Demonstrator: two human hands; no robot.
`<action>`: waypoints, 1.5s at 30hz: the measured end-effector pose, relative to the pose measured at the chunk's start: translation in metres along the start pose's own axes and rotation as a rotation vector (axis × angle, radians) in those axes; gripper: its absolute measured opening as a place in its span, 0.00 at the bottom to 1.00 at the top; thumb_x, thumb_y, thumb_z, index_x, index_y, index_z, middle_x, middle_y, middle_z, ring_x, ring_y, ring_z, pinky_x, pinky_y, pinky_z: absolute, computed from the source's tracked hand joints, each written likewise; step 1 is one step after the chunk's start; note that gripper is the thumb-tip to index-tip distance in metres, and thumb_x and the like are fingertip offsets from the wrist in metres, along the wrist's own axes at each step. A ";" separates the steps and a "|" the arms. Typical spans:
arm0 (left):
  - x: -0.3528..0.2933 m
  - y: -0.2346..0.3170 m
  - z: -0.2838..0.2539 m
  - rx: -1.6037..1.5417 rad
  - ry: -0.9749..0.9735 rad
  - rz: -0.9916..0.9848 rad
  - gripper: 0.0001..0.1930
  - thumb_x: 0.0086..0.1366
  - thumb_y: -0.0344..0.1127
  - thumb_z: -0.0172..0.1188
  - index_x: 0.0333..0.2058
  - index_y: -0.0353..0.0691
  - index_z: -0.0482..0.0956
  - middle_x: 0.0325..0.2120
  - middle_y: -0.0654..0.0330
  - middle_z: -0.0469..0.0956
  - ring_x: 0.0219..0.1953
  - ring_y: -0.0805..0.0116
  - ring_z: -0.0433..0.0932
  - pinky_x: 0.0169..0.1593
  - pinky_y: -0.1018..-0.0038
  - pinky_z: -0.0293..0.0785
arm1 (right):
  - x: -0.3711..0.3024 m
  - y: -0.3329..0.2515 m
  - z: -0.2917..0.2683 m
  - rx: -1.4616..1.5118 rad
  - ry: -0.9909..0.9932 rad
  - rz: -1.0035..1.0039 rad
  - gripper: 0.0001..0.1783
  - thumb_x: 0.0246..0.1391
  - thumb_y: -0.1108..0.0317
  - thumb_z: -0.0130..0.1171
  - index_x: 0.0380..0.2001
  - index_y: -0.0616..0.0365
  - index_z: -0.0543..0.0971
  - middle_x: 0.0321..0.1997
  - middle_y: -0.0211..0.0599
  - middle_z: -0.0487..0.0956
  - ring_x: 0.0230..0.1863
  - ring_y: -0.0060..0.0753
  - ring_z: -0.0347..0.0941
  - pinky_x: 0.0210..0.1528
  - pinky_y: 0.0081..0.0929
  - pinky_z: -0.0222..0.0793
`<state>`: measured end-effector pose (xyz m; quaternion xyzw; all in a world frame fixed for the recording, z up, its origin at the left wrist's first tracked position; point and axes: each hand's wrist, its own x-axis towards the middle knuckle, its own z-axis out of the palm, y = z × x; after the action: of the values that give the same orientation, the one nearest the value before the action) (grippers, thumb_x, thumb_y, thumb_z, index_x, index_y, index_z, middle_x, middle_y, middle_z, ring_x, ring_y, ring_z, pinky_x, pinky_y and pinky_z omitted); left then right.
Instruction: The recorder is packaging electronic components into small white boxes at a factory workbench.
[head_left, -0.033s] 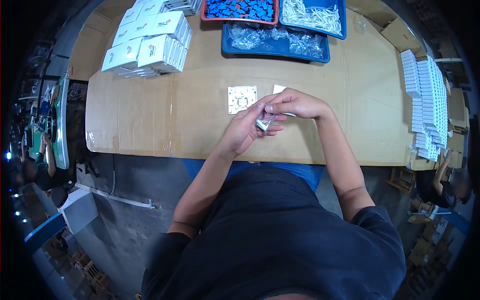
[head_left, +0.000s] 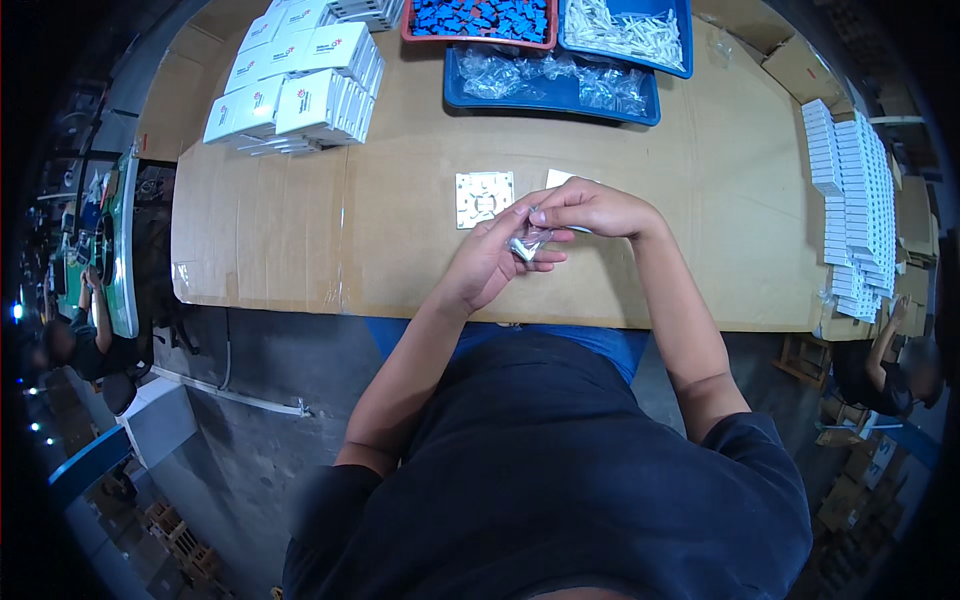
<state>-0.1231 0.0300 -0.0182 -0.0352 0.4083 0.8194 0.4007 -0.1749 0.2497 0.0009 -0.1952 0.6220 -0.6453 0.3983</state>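
A small clear plastic bag (head_left: 529, 243) with shiny metallic pieces inside, too small to name, is between my two hands above the table. My left hand (head_left: 484, 263) holds it from the left, thumb on top and the other fingers partly extended beneath. From the right, my right hand (head_left: 603, 211) pinches the bag's upper edge between thumb and fingers. Just beyond my left hand lies a square white plastic plate (head_left: 484, 199) with cut-outs. Another flat white piece (head_left: 560, 178) is mostly hidden under my right hand.
White boxes (head_left: 300, 105) stand stacked at the far left. Trays at the back hold blue parts (head_left: 478, 18), white slim parts (head_left: 625, 40) and clear plastic bags (head_left: 550, 82). White pieces form tall stacks (head_left: 860, 200) along the right edge. Other people work at both sides.
The small bag has shifted very slightly in my fingers. My hands stay in nearly the same place.
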 end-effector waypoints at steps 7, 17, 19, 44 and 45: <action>0.006 -0.006 -0.004 -0.084 0.003 -0.005 0.25 0.83 0.49 0.39 0.67 0.37 0.67 0.53 0.45 0.82 0.46 0.59 0.87 0.49 0.66 0.85 | 0.000 0.003 -0.005 -0.078 -0.023 0.063 0.21 0.75 0.59 0.54 0.48 0.68 0.86 0.57 0.39 0.84 0.56 0.28 0.76 0.62 0.30 0.69; 0.009 -0.010 -0.002 -0.139 0.071 0.018 0.23 0.83 0.45 0.43 0.64 0.36 0.70 0.55 0.47 0.80 0.51 0.55 0.85 0.54 0.62 0.84 | 0.001 0.008 -0.006 -0.073 0.009 0.103 0.26 0.78 0.54 0.47 0.63 0.64 0.78 0.50 0.42 0.87 0.51 0.31 0.81 0.61 0.31 0.73; 0.015 -0.011 -0.005 -0.160 0.027 0.020 0.22 0.83 0.46 0.44 0.64 0.36 0.70 0.56 0.48 0.80 0.51 0.56 0.85 0.54 0.62 0.83 | 0.001 0.011 -0.010 -0.097 0.013 0.067 0.26 0.78 0.54 0.47 0.62 0.64 0.79 0.50 0.42 0.87 0.52 0.30 0.81 0.61 0.31 0.73; -0.015 -0.028 -0.026 0.327 0.126 0.144 0.24 0.84 0.43 0.40 0.63 0.32 0.74 0.50 0.53 0.84 0.45 0.69 0.83 0.51 0.74 0.79 | 0.031 -0.019 -0.257 -1.457 1.285 -0.065 0.11 0.56 0.70 0.62 0.42 0.49 0.87 0.48 0.35 0.81 0.55 0.43 0.77 0.54 0.42 0.77; -0.016 -0.028 -0.029 0.293 0.124 0.149 0.24 0.83 0.44 0.41 0.63 0.34 0.75 0.51 0.54 0.84 0.45 0.70 0.83 0.51 0.74 0.78 | 0.032 -0.018 -0.260 -1.446 1.312 -0.095 0.08 0.56 0.69 0.63 0.38 0.51 0.88 0.48 0.34 0.82 0.54 0.43 0.77 0.53 0.42 0.77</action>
<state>-0.1007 0.0091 -0.0497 0.0036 0.5490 0.7748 0.3136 -0.3931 0.3922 -0.0284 -0.0192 0.9572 -0.1042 -0.2692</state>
